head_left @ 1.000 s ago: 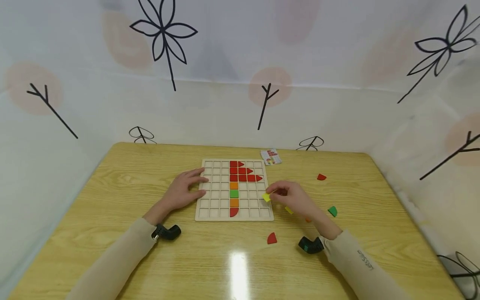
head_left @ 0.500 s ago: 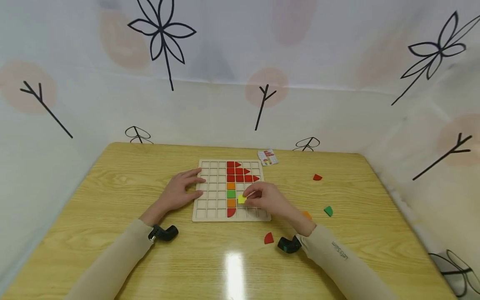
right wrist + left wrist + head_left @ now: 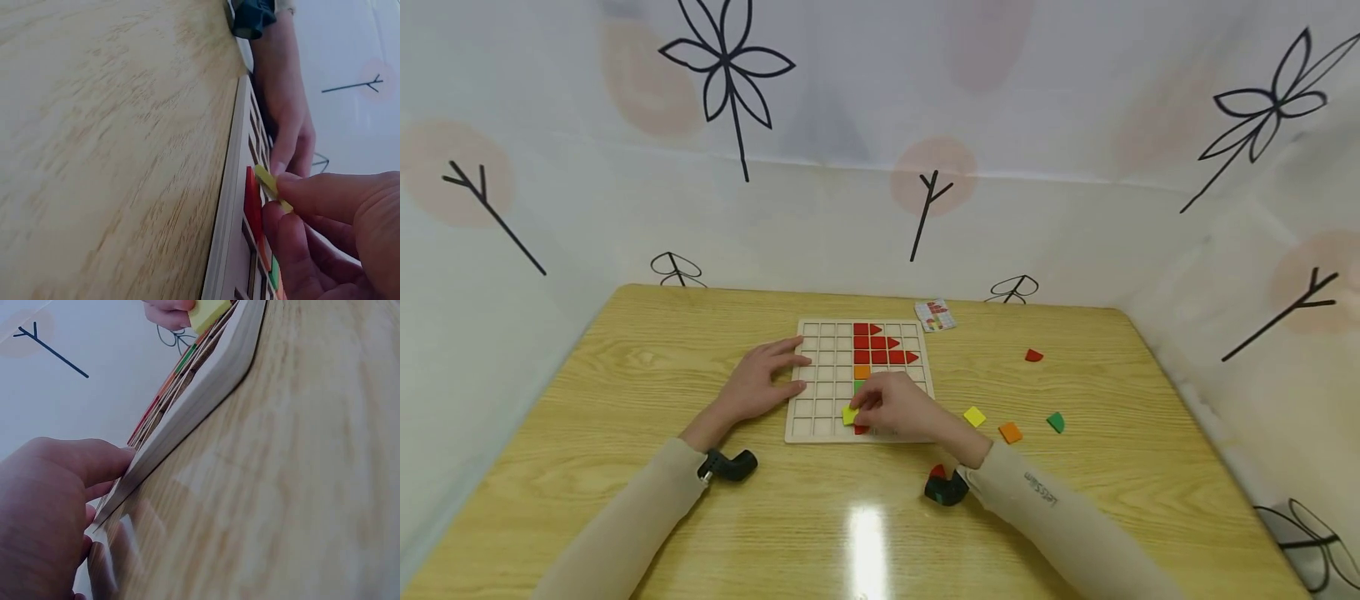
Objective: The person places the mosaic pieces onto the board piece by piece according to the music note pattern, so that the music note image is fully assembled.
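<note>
A wooden grid board (image 3: 802,429) lies on the table, with red squares and triangles (image 3: 871,357) set in its upper rows. Below them run an orange square (image 3: 862,372), a green square (image 3: 858,387) and a red quarter-round piece (image 3: 861,430), the last two partly covered. My right hand (image 3: 897,402) pinches a yellow square tile (image 3: 849,416) between thumb and fingers, tilted close over the lower cells just left of that column. In the right wrist view, the yellow tile (image 3: 265,179) is seen edge-on. My left hand (image 3: 762,382) rests at the board's left edge, fingers spread over the rim.
Right of the board lie a yellow square (image 3: 974,417), an orange square (image 3: 1011,432), a green quarter-round (image 3: 1056,422) and a red one (image 3: 1033,356). Another red piece (image 3: 937,472) is half hidden by the right wrist camera (image 3: 946,488). A pattern card (image 3: 936,315) lies behind.
My right hand has carried the yellow tile leftward across the board, from its right edge to the lower middle, uncovering the loose yellow and orange squares. My left hand stays at the left edge.
</note>
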`<action>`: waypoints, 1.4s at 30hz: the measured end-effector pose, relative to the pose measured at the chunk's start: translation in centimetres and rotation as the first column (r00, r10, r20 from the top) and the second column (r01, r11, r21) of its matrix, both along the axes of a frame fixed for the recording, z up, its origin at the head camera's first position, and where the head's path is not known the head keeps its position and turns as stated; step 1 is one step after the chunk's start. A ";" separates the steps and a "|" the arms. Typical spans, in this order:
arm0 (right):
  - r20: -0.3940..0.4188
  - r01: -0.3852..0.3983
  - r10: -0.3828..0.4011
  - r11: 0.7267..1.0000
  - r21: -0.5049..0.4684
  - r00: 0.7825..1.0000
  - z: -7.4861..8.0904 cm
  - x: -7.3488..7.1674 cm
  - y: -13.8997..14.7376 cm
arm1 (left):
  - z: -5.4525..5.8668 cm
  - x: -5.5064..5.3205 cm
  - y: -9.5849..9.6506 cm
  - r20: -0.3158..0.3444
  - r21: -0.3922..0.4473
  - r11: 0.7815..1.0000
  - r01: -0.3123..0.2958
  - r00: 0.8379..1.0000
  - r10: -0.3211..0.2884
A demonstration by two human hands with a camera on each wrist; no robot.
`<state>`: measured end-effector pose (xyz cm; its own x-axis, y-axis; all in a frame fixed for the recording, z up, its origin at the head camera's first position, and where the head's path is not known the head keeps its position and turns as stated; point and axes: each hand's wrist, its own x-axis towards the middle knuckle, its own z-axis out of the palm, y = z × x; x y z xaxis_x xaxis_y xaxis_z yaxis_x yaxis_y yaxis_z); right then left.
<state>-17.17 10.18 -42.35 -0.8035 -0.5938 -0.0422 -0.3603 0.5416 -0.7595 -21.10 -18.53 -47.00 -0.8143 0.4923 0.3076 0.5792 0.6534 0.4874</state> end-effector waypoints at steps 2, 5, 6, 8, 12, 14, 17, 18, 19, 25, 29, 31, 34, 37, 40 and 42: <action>0.005 -0.012 0.012 1.000 0.016 1.000 0.0 0.1 -0.3 | 0.1 0.0 0.0 0.013 -0.003 1.000 -0.002 1.000 0.002; 0.009 -0.029 0.029 0.999 0.031 1.000 0.0 0.1 -0.6 | 0.2 0.0 0.0 0.030 -0.008 1.000 -0.007 1.000 0.007; 0.010 -0.038 0.037 0.999 0.033 0.999 -0.1 0.1 -0.7 | 0.2 0.1 0.0 0.033 -0.006 1.000 -0.007 0.999 0.007; 0.006 -0.052 0.051 0.998 0.040 0.999 -0.2 0.0 -0.8 | 0.3 0.1 0.0 0.038 -0.005 1.000 -0.009 0.999 0.009; 0.010 -0.083 0.083 0.996 0.036 0.997 -0.2 0.0 -1.0 | 0.4 0.1 0.0 0.041 -0.003 1.000 -0.010 0.999 0.010; 0.016 -0.088 0.087 0.995 0.037 0.996 -0.2 0.0 -1.0 | 0.4 0.1 0.0 0.038 -0.007 1.000 -0.010 0.999 0.010; 0.014 -0.092 0.091 0.994 0.053 0.996 -0.2 0.0 -1.1 | 0.5 0.2 0.1 0.037 -0.006 1.000 -0.009 0.999 0.009; 0.010 -0.094 0.094 0.994 0.062 0.996 -0.2 -0.1 -1.1 | 0.5 0.2 0.1 0.037 -0.006 1.000 -0.009 0.999 0.009; 0.006 -0.097 0.097 0.993 0.071 0.995 -0.2 -0.1 -1.1 | 0.5 0.2 0.1 0.037 -0.006 1.000 -0.010 0.999 0.010; -0.021 -0.112 0.115 0.988 0.106 0.993 -0.1 0.0 -1.2 | 0.4 0.1 0.1 0.037 -0.005 1.000 -0.011 0.999 0.011; -0.030 -0.114 0.118 0.987 0.111 0.993 -0.1 0.0 -1.2 | 0.3 0.1 0.0 0.032 0.002 1.000 -0.009 0.999 0.009; -0.034 -0.115 0.119 0.987 0.113 0.992 -0.1 0.0 -1.2 | 0.3 0.0 0.0 0.032 0.003 1.000 -0.008 0.999 0.008; -0.035 -0.116 0.121 0.987 0.115 0.992 0.0 0.0 -1.2 | 0.3 0.0 0.0 0.033 0.002 1.000 -0.009 0.999 0.008; -0.037 -0.115 0.119 0.988 0.107 0.992 0.0 0.0 -1.1 | 0.3 0.0 0.0 0.032 0.004 1.000 -0.010 0.999 0.009; -0.028 -0.103 0.105 0.992 0.071 0.994 0.0 -0.1 -0.9 | 0.2 0.0 0.0 0.032 0.004 1.000 -0.010 0.999 0.010; -0.020 -0.088 0.089 0.995 0.035 0.996 -0.1 -0.2 -0.7 | 0.2 0.0 0.0 0.033 0.001 1.000 -0.009 0.999 0.009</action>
<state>-17.39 9.46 -42.41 -0.7486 -0.6613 -0.0465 -0.4243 0.5318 -0.7329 -21.12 -18.56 -46.80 -0.8285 0.4842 0.2815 0.5568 0.6580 0.5069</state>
